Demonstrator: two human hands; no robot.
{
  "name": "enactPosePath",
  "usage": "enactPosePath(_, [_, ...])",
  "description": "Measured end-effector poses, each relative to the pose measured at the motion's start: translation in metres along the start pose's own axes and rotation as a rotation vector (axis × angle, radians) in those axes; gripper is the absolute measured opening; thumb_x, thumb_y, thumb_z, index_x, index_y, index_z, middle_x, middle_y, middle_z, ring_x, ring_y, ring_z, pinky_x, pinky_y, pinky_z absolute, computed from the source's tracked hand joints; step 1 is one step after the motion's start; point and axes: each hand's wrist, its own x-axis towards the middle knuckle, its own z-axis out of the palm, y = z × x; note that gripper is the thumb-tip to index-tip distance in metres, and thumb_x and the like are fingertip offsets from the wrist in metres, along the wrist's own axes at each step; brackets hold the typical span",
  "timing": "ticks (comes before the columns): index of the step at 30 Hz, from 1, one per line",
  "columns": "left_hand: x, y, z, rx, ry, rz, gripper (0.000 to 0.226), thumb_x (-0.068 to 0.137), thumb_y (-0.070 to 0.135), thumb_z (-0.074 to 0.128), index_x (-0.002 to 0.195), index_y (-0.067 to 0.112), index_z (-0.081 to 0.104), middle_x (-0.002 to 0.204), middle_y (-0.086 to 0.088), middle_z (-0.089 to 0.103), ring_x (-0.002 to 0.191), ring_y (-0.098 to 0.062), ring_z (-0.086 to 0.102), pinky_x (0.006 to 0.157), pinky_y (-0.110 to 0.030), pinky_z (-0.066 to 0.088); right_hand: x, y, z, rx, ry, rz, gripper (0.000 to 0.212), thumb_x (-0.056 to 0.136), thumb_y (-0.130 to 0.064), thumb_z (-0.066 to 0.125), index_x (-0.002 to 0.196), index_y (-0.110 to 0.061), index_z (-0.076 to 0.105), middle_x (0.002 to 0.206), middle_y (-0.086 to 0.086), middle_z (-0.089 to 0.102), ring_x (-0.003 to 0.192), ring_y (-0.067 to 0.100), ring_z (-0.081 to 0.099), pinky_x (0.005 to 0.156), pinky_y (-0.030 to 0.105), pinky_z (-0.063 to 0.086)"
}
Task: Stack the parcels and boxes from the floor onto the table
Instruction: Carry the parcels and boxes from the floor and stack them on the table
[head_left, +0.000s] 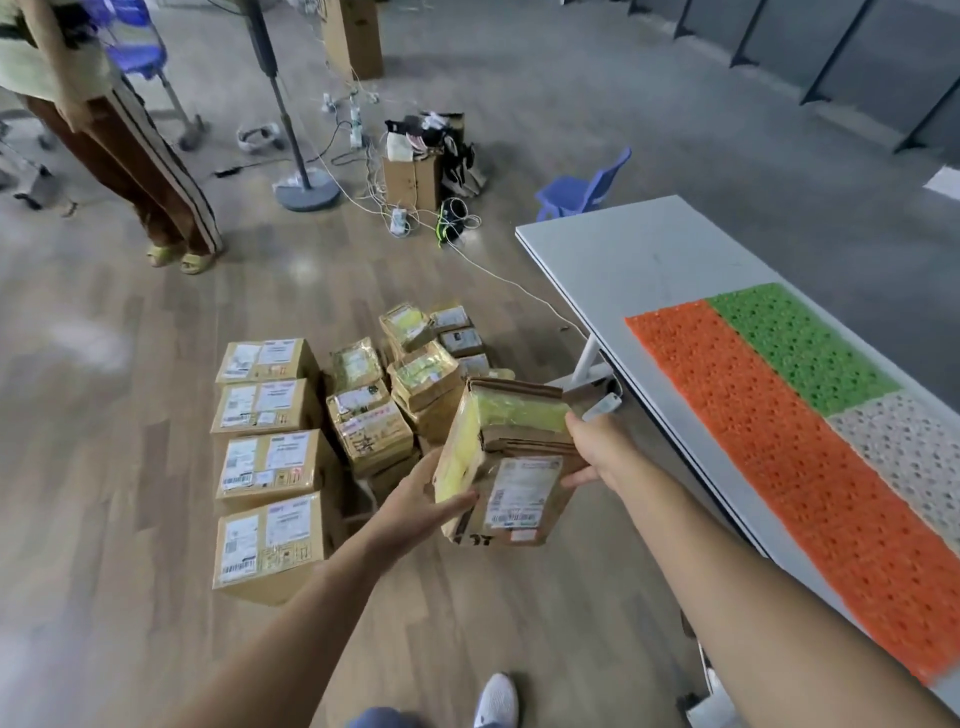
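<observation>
The grey rectangular table (639, 260) shows bare surface at its far end; orange, green and white perforated plastic mats (779, 441) cover its near part. Left of its edge, taped brown cardboard parcels (374, 431) crowd the wooden floor (130, 415); a white cable (519, 283) trails beyond them.

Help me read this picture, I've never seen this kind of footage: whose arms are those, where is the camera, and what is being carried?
There is no machine here. The camera sits on a person's head and looks forward and down, so the two bare arms are the wearer's own. The left hand and right hand grip a bundle of parcels, brown cardboard with yellow tape, held above the floor. More small parcels lie piled on the wooden floor, beside a row of four larger boxes. To the right stands a grey table bearing an orange mat, a green mat and a pale mat; no parcel shows on it yet. Another person stands at the upper left.
</observation>
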Motion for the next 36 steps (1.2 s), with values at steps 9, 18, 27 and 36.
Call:
enactPosePath(9, [0.123,0.033,-0.011,-0.239,-0.058,-0.175,0.069,0.089,0.049,0.058,0.149,0.029,0.029,0.125,0.001,0.055,0.093,-0.009,0.060,0.072,-0.038,0.058,0.098,-0.052,0.031,-0.097,0.026,0.090,0.052,0.101,-0.033,0.044,0.143,-0.002,0.036,0.135,0.017,0.047,0.104,0.041,0.061,0.058,0.046,0.060])
enactPosePath(18, [0.273,0.023,-0.040,-0.212,-0.140,-0.234,0.064,0.089,0.064,0.047,0.144,0.033,0.039,0.134,0.001,0.058,0.122,-0.020,0.055,0.102,-0.044,0.046,0.219,-0.102,0.078,-0.191,0.152,0.166,0.044,0.101,-0.033,0.043,0.134,-0.004,0.044,0.130,0.017,0.051,0.087,0.035,0.061,0.057,0.047,0.060])
enactPosePath(27, [0.419,-0.028,-0.024,-0.198,-0.037,-0.302,0.045,0.096,0.053,0.040,0.135,0.033,0.049,0.120,0.003,0.066,0.111,-0.019,0.060,0.097,-0.042,0.049,0.362,-0.082,0.115,-0.432,0.079,-0.083,0.029,0.091,-0.052,0.051,0.114,-0.037,0.043,0.097,-0.019,0.052,0.087,0.011,0.061,0.074,0.040,0.059])
enactPosePath(36, [0.548,-0.086,0.011,-0.059,0.036,-0.336,0.038,0.095,0.050,0.043,0.117,0.019,0.047,0.097,0.012,0.060,0.082,-0.002,0.056,0.068,-0.029,0.049,0.509,-0.030,0.148,-0.424,0.245,-0.181,0.032,0.096,-0.045,0.050,0.124,-0.031,0.049,0.097,-0.016,0.054,0.083,0.011,0.052,0.062,0.025,0.039])
